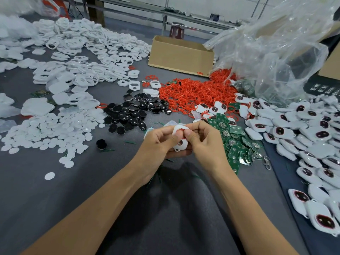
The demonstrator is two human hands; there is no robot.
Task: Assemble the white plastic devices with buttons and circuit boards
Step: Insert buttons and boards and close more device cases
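Both hands, left hand (160, 142) and right hand (204, 138), pinch one white shell (183, 145) just left of the circuit-board pile (237, 142); risk: thin red ring (181, 129) may slip unseated if thumbs press unevenly.

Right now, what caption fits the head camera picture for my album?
Left hand and right hand hold one white shell beside green circuit boards.

Glossy black buttons (132, 112), matt white shells (82, 43) (smooth plastic)

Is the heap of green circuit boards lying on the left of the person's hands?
No, the heap of green circuit boards lies on the right, just beside the right hand.
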